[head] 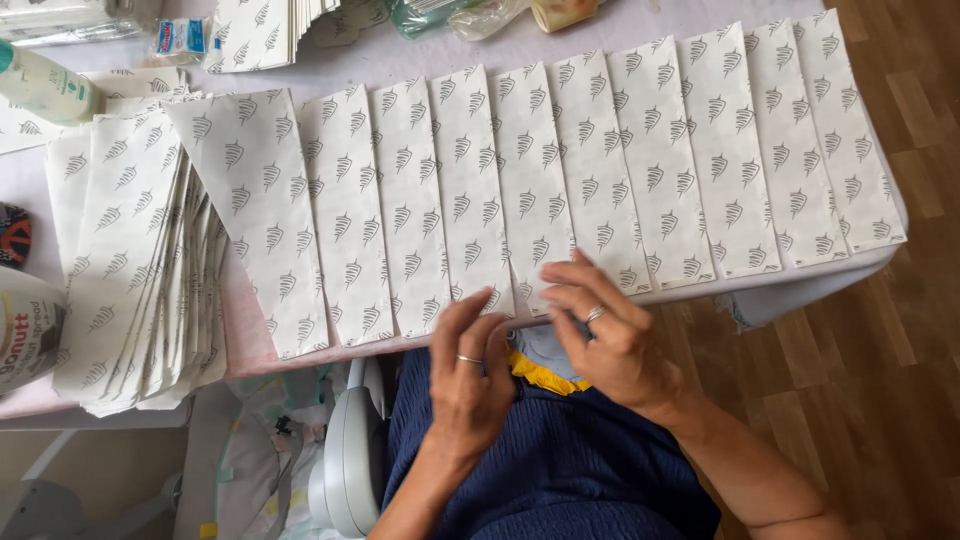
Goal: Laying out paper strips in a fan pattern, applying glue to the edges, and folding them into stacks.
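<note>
A row of several long white paper strips [530, 190] with a grey leaf pattern lies side by side across the table [255, 345], overlapping slightly. My left hand [470, 375] hovers at the table's near edge, fingers bent, its tips close to the bottom of one strip [476, 290]. My right hand [605, 335], with a ring, is beside it, fingertips touching the lower end of a strip [540, 270]. Neither hand grips anything I can see. A fanned stack of the same strips [140, 270] lies at the left.
A white bottle [45, 88] and a small packet [180, 38] sit at the back left, another strip stack [265, 30] behind. A jar [25, 335] stands at the left edge. Wooden floor [880, 380] is on the right; a white chair part [350, 460] is below the table.
</note>
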